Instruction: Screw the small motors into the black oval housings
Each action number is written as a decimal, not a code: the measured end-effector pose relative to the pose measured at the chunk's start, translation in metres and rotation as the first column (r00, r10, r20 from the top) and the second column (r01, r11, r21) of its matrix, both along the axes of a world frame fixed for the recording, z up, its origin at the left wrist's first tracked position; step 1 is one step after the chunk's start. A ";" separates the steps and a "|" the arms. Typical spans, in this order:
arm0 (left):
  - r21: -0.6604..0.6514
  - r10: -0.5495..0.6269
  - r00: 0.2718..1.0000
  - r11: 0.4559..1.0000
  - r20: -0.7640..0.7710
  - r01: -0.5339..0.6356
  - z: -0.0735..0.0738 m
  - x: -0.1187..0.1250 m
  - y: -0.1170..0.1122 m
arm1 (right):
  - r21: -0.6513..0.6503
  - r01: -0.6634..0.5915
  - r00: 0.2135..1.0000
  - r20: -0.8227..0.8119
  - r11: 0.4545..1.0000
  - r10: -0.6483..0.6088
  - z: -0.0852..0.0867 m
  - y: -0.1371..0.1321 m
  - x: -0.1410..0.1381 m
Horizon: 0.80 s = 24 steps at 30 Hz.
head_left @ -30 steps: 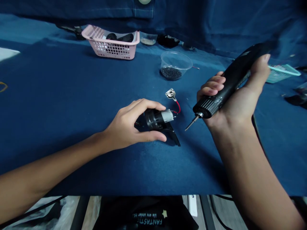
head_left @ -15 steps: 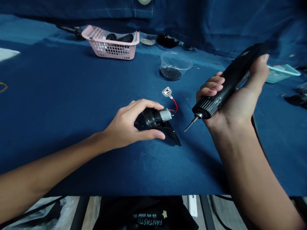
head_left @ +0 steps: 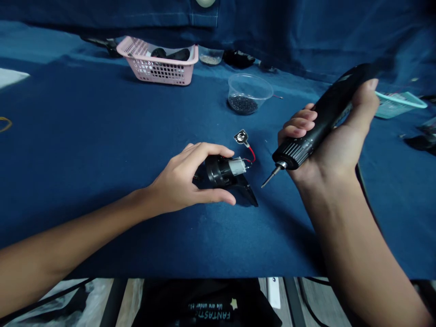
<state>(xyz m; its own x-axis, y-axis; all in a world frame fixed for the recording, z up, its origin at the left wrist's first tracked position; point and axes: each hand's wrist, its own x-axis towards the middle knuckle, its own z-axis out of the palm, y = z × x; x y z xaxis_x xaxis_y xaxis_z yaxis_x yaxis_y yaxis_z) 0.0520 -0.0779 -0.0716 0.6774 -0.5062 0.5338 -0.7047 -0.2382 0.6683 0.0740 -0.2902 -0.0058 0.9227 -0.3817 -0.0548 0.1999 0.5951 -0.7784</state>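
Blue cloth (head_left: 102,131) over the whole work surface, and straight to the fingers! Left hand (head_left: 177,177): fingers arched over the top of one black motor housing (head_left: 218,170), thumb along its near side, all clamped around it, not a gap to spare. Right hand (head_left: 330,145): fingers (head_left: 298,120) curled under one black electric screwdriver (head_left: 323,120), thumb (head_left: 369,93) up its far side, clamped firm, grip raised off the cloth. One thin metal bit (head_left: 271,176) at the screwdriver's nose, angled down and toward the left, just right of the housing, touching nothing.

Out from the left hand now: one silver motor can (head_left: 236,166) at the housing's right end, one curved black plastic piece (head_left: 248,194) beneath it on the near right. One red wire (head_left: 252,154) looping up to one small metal terminal (head_left: 241,137), lying on the cloth just beyond the housing.

Farther out, on the far side: one clear plastic cup (head_left: 247,93) with black granules, one small clear dish (head_left: 209,55) of grey granules, one pink plastic basket (head_left: 156,68) at far left with two dark lumps (head_left: 170,54) inside. Way over far right, one teal basket (head_left: 400,104), past the right hand.
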 end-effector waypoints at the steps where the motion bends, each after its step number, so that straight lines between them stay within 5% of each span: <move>1: 0.008 0.016 1.000 1.000 -0.025 -0.016 0.000 0.000 0.000 | 0.001 -0.002 1.000 -0.003 1.000 0.002 0.000 0.000 0.000; 10: 0.158 0.155 0.960 0.980 -0.231 -0.120 0.002 0.016 0.002 | 0.025 0.001 0.998 -0.057 1.000 0.000 0.005 -0.003 -0.001; 16: 0.518 0.272 0.959 0.833 -0.080 -0.193 0.007 0.034 0.013 | 0.041 0.008 0.999 -0.043 0.999 -0.007 0.007 -0.004 0.001; 24: 0.398 0.180 0.975 0.891 0.130 -0.218 0.026 0.053 0.011 | 0.091 -0.009 0.998 -0.060 0.996 0.015 0.012 -0.008 -0.002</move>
